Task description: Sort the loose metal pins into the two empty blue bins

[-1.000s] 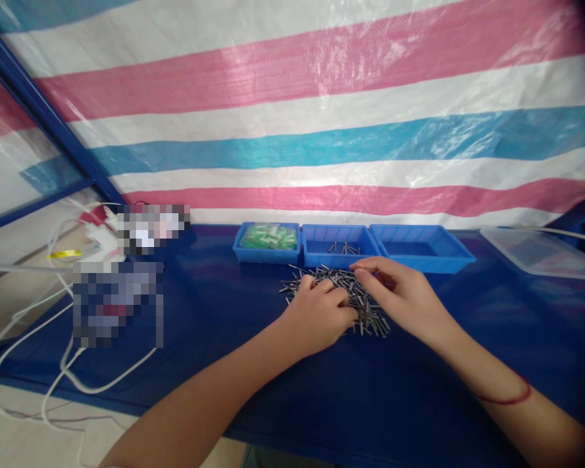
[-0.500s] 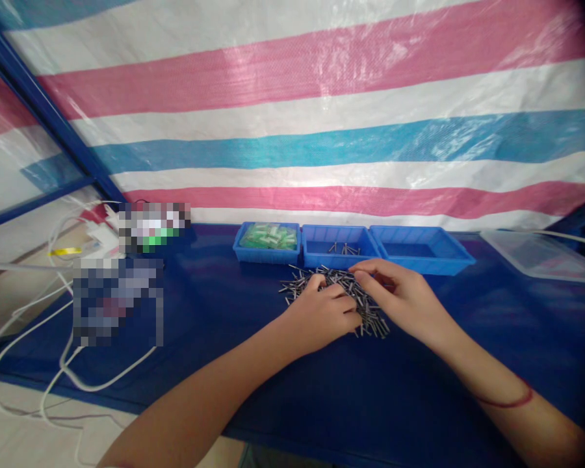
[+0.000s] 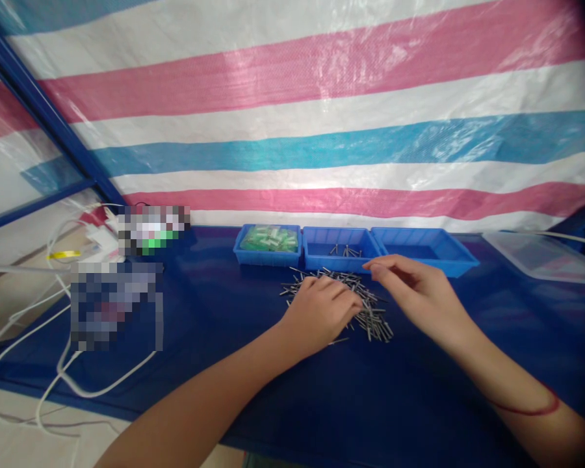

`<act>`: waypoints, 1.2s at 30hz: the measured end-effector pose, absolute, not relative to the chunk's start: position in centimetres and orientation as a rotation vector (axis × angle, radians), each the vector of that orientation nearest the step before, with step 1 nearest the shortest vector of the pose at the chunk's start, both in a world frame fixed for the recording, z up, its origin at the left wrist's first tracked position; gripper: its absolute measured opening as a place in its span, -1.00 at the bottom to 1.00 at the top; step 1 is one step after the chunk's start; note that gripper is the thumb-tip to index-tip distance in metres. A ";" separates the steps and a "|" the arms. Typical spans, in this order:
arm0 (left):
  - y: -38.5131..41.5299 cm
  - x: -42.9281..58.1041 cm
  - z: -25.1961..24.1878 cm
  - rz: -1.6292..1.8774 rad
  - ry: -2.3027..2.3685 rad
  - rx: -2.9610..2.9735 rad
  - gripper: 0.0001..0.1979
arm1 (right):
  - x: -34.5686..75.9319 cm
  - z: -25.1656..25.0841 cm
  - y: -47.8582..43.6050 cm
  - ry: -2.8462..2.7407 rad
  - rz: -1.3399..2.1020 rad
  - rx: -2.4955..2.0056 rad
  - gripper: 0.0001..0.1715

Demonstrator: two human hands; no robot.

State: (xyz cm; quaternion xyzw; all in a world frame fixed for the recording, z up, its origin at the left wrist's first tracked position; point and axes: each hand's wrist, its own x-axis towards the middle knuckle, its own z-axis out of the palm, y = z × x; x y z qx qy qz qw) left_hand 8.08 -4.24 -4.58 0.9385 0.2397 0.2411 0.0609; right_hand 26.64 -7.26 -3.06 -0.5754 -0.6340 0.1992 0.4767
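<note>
A loose pile of thin, silvery metal fasteners [image 3: 373, 318], which look like screws or nails, lies on the blue table. On top of it rests my left hand [image 3: 322, 309], its fingers curled down into the pile and the tips hidden. My right hand [image 3: 416, 289] is raised at the pile's right edge, near the front of the middle and right bins. Its thumb and fingertips are closed in a pinch; anything between them is too small to see. Several similar fasteners stand or lean inside the middle blue bin [image 3: 329, 262].
The left blue bin [image 3: 268, 258] holds a green-and-white packed bag [image 3: 270, 238]. A third blue bin [image 3: 448, 268] adjoins on the right, beside a clear plastic tray [image 3: 541, 260]. White cables [image 3: 102, 392] loop at the left. A striped sheet [image 3: 292, 153] hangs behind.
My right hand has moved right, away from the left. My left hand's fingers have drawn together over the pile, and one fastener now lies apart at its near edge.
</note>
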 end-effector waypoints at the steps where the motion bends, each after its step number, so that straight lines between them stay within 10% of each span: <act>1: -4.2 8.1 -4.4 0.809 0.797 2.678 -0.80 | 26.5 -3.0 -7.4 -1.537 0.499 -1.387 -0.75; 14: -5.4 9.0 -3.5 1.033 0.904 1.672 -0.78 | 24.0 -2.9 -8.2 -1.342 0.804 -1.183 -0.86; 36: -3.7 7.9 -2.9 0.971 0.893 1.852 -0.82 | 25.2 -2.3 -8.3 -1.753 0.433 -1.227 -0.81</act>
